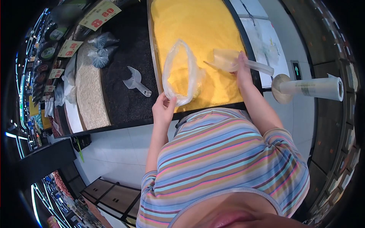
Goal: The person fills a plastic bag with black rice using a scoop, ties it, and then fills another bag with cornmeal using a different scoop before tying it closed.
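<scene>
A clear plastic bag (194, 78) hangs with its mouth wide over the bin of yellow grain (197, 22). My left hand (164, 109) pinches the near edge of its mouth at the bin's front edge. To the right, my right hand (242, 70) is closed around a clear plastic scoop (224, 60), whose wide end points left toward the bag and whose handle sticks out to the right. Scoop and bag are apart. Whether the scoop holds any grain cannot be made out.
Another clear scoop (134, 81) lies on black grain (131, 41) to the left. Past it are tied bags (100, 57), pale grain (89, 91) and price signs (99, 15). A roll of plastic bags (315, 88) stands out at the right.
</scene>
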Motion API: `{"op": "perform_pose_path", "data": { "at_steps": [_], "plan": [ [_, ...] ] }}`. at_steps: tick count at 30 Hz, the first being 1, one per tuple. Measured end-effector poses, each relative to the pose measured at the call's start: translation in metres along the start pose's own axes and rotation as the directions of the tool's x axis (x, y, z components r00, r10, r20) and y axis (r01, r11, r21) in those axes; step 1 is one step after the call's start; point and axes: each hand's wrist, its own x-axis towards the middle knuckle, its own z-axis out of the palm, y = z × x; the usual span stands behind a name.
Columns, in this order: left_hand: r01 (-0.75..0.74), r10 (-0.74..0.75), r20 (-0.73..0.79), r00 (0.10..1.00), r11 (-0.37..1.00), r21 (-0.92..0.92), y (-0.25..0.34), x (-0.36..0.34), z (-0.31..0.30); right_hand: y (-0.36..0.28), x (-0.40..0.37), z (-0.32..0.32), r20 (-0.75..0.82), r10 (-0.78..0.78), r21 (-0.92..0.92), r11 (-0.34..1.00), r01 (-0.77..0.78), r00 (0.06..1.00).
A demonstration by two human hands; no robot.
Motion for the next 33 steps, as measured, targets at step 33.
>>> {"op": "perform_pose_path", "data": {
  "at_steps": [33],
  "plan": [
    [0.193,-0.037,0.196,0.980,0.425,-0.884,0.037,-0.005,0.011,-0.114,-0.072,0.001,0.356,-0.196,0.302,0.949,0.087,0.913]
  ]
}}
